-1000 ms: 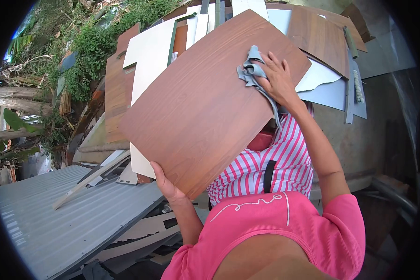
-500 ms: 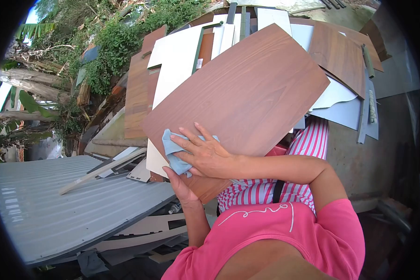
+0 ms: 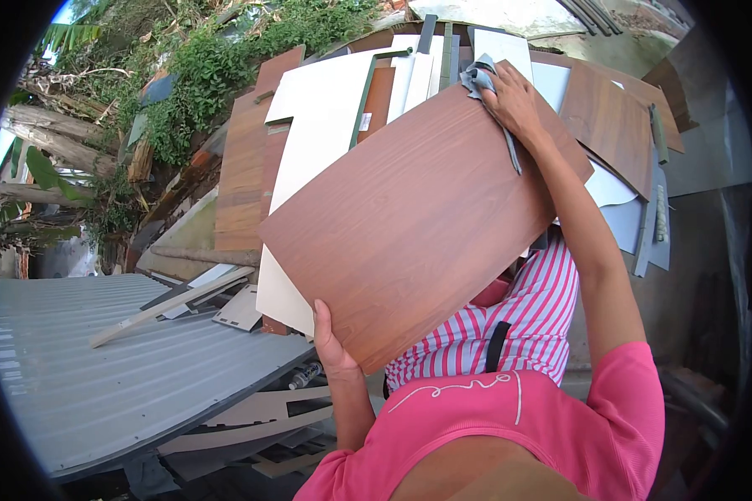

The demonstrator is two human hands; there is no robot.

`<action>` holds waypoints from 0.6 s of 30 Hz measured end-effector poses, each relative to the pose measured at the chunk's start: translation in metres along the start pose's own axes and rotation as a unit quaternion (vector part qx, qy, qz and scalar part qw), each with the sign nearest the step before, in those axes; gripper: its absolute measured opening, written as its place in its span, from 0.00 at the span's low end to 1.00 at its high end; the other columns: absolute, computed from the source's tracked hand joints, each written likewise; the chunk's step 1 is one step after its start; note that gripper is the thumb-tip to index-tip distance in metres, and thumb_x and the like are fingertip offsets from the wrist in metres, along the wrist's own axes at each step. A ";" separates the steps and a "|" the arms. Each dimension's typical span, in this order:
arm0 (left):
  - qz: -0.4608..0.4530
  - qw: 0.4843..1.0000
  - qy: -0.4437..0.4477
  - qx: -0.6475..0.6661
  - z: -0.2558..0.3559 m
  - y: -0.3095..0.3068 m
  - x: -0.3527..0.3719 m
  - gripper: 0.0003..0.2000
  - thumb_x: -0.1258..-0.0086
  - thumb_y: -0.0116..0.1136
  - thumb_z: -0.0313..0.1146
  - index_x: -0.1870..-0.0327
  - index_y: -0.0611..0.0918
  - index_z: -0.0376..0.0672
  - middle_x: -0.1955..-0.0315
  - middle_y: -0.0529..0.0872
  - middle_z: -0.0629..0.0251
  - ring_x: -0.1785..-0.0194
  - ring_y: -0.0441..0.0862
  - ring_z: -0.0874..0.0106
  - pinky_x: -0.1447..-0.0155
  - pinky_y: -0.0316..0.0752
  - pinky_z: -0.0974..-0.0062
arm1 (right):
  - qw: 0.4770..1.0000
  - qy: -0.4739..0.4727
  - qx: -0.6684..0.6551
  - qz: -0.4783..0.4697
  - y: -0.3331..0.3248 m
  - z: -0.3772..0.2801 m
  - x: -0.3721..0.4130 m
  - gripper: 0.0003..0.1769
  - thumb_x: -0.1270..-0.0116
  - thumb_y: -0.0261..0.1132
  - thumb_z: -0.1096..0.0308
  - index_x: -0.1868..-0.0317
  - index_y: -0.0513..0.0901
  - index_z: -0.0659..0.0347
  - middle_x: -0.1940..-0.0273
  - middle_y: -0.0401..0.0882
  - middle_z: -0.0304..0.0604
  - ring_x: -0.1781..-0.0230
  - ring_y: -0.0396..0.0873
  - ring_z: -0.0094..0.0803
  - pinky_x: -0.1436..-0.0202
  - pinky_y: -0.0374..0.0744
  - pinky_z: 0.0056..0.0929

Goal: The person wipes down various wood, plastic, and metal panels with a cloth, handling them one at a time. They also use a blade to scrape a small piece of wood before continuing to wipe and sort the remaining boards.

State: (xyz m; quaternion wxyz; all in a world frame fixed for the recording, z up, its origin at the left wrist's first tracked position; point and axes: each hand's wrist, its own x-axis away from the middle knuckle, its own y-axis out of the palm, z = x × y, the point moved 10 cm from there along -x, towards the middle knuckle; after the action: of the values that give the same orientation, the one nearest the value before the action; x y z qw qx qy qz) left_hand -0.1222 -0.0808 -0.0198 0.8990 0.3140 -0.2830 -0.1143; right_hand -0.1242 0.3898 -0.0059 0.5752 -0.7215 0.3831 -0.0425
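Observation:
A brown wood-grain board [image 3: 409, 217] lies tilted across my lap, its surface facing up. My left hand [image 3: 334, 338] grips its near left edge, with the thumb on top and the other fingers hidden beneath. At the far corner of the board, my right hand [image 3: 511, 98] presses on a blue-grey cloth [image 3: 479, 79]. Part of the cloth hangs down along the board beside my wrist.
White panels [image 3: 322, 100] and more wood-grain boards [image 3: 607, 117] are piled beyond the board. To the left is a corrugated metal sheet [image 3: 134, 359] with loose strips [image 3: 171, 307] on it. Green plants [image 3: 192, 92] grow at the back left.
My right hand has slid the cloth from the board's near left part up to its far corner. My left hand stays at the near left edge.

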 end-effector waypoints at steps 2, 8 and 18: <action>-0.003 1.000 0.000 -0.002 0.000 0.002 -0.001 0.25 0.29 0.50 0.42 0.36 0.62 0.41 0.45 0.74 0.58 0.45 0.74 0.63 0.43 0.73 0.60 | 0.993 0.102 0.052 -0.034 -0.004 0.059 -0.007 0.26 0.35 0.48 0.53 0.38 0.71 0.52 0.35 0.63 0.45 0.32 0.56 0.50 0.35 0.52 0.67; 0.011 1.000 0.007 -0.019 -0.004 -0.008 -0.009 0.26 0.30 0.51 0.43 0.36 0.63 0.41 0.46 0.74 0.59 0.45 0.74 0.64 0.43 0.73 0.61 | 0.969 0.197 0.139 -0.045 -0.019 0.099 0.051 0.28 0.34 0.48 0.52 0.37 0.69 0.54 0.35 0.63 0.46 0.32 0.56 0.51 0.34 0.49 0.67; -0.017 0.998 0.001 -0.058 0.008 0.009 -0.016 0.26 0.29 0.47 0.48 0.36 0.65 0.41 0.43 0.74 0.59 0.43 0.74 0.62 0.41 0.72 0.60 | 0.980 0.160 -0.110 0.051 -0.097 0.004 0.249 0.23 0.43 0.53 0.78 0.44 0.74 0.59 0.37 0.64 0.50 0.36 0.63 0.48 0.39 0.68 0.37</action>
State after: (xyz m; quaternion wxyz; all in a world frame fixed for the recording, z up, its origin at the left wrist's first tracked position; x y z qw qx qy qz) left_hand -0.1402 -0.0719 -0.0160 0.9140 0.2659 -0.2694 -0.1460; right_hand 0.1020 0.2475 -0.0187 0.4251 -0.7436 0.5089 -0.0858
